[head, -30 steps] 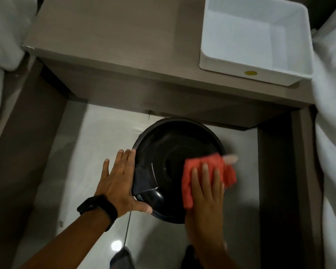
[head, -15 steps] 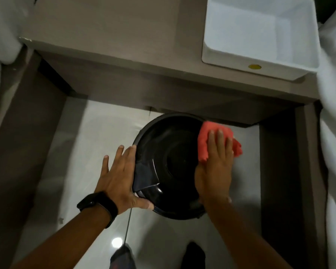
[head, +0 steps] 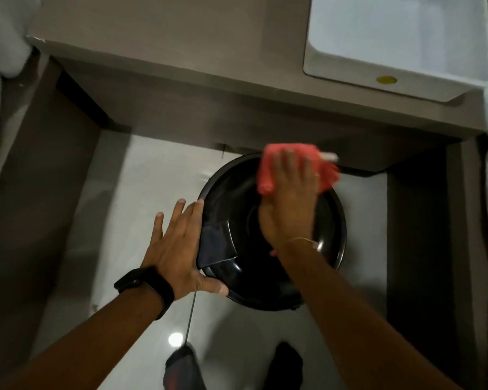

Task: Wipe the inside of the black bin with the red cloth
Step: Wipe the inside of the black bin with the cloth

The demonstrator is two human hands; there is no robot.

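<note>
The round black bin (head: 328, 266) stands on the pale floor below the counter, seen from above. My right hand (head: 289, 205) reaches over its opening and presses the red cloth (head: 299, 153) flat against the bin's far rim; the cloth pokes out past my fingertips. My left hand (head: 176, 246), with a black watch on the wrist, lies flat with fingers spread against the bin's left outer side, its thumb on the near rim. A dark flap (head: 213, 243) hangs inside the bin by my left hand.
A brown counter (head: 181, 66) runs across the top, with a white square basin (head: 397, 38) on its right end. Dark cabinet panels flank the floor gap left (head: 40, 192) and right (head: 423, 235). White fabric hangs at both edges. My feet (head: 288, 364) show at the bottom.
My right hand has swept the red cloth from the bin's right side round to the far rim. The left hand has stayed on the bin's left side.
</note>
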